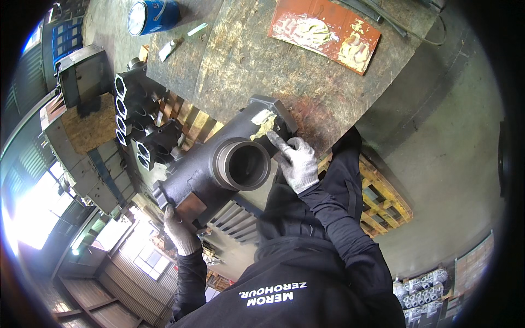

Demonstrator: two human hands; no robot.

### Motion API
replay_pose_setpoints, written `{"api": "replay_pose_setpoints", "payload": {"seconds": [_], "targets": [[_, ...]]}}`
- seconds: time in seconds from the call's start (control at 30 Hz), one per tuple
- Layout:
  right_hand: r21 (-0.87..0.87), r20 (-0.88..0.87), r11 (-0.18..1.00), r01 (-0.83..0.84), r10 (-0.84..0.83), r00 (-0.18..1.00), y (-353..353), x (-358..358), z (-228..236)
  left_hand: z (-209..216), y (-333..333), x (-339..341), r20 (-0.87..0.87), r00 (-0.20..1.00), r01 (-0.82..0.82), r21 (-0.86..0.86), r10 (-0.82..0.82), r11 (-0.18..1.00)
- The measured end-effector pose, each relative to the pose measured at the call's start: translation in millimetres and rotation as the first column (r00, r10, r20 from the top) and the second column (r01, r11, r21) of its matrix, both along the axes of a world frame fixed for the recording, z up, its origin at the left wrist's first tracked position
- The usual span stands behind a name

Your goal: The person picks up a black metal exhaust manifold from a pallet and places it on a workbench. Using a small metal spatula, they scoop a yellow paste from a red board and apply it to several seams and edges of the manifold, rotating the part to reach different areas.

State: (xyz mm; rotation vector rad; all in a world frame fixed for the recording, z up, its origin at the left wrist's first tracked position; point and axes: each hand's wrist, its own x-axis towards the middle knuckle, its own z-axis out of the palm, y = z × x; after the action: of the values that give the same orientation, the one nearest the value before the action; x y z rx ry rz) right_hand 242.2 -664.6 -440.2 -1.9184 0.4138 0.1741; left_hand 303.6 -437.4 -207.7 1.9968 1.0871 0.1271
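A heavy dark metal pipe fitting [191, 158], with a round side opening [247, 165], lies slantwise before me. Its far flange [276, 112] rests at the edge of the worn workbench. My left hand [179, 229], in a grey glove, grips the fitting's near-left flanged end; its fingers are partly hidden. My right hand [299, 164], also gloved, stretches its index finger to a patch of pale yellow putty [262, 129] near the far flange. Its other fingers are loosely bent, and I see no tool in it.
On the workbench [229, 60] lie a reddish board [342, 41] smeared with putty, a tube [168, 50] and a pale strip [197, 29]. A blue bucket [153, 17] stands beyond. More dark castings [147, 98] are at left; a yellow wooden pallet [383, 197] is at right.
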Motion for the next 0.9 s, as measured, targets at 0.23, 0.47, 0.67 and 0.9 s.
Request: {"api": "replay_pose_setpoints", "payload": {"seconds": [0.23, 0.47, 0.67, 0.9], "targets": [[-0.025, 0.07, 0.999, -0.028, 0.03, 0.997, -3.9, -6.7, 9.6, -2.8, 1.0, -3.4, 0.004, 0.999, 0.043, 0.057, -0.044, 0.997], [0.051, -0.071, 0.97, 0.238, -0.234, 0.97, -57.4, -8.4, -13.1, -2.4, 19.3, -9.9, -0.052, 0.985, 0.167, 0.071, -0.164, 0.983], [-0.439, -0.118, 0.867, 0.234, -0.314, 0.942, -170.9, 13.0, -76.8, -6.6, 30.8, -18.6, -0.036, 0.987, 0.156, 0.011, -0.156, 0.988], [-0.57, -0.096, 0.82, 0.054, -0.132, 0.987, -247.2, 41.2, -105.3, -1.8, -10.3, -12.4, -0.085, 0.988, 0.142, 0.129, -0.132, 0.981]]}}
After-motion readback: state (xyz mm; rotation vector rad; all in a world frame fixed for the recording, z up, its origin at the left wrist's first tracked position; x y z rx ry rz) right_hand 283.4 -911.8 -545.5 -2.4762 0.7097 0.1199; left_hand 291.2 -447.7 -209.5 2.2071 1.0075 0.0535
